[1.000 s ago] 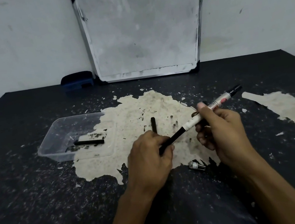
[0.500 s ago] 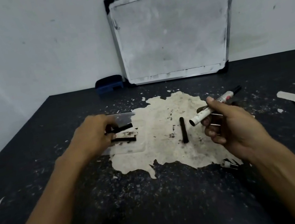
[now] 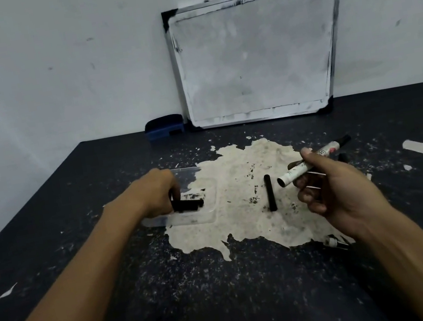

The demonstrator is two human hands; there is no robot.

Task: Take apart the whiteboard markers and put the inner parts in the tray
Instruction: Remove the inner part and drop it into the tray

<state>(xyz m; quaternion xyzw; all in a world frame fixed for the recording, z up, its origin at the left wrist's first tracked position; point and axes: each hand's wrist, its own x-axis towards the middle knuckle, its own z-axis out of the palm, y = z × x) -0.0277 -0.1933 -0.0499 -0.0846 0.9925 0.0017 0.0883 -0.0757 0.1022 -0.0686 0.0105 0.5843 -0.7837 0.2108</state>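
Observation:
A clear plastic tray (image 3: 188, 168) sits left of centre on the black table. My left hand (image 3: 158, 193) reaches into it, fingers curled over the left end of a black inner rod (image 3: 185, 204) lying low in the tray beside a second rod (image 3: 200, 204). My right hand (image 3: 331, 190) holds a white marker barrel (image 3: 310, 167) above the table, its open end pointing left and its black end up to the right. Another black rod (image 3: 269, 192) lies on the pale patch between my hands.
A small silver and white marker piece (image 3: 335, 243) lies by my right wrist, and a black piece (image 3: 343, 157) lies behind my right hand. A whiteboard (image 3: 257, 58) leans on the wall beside a blue eraser (image 3: 165, 130). The table's left edge runs diagonally.
My left hand pulled the black rod out of the barrel, carried it left and lowered it into the tray. My right hand kept the barrel roughly in place.

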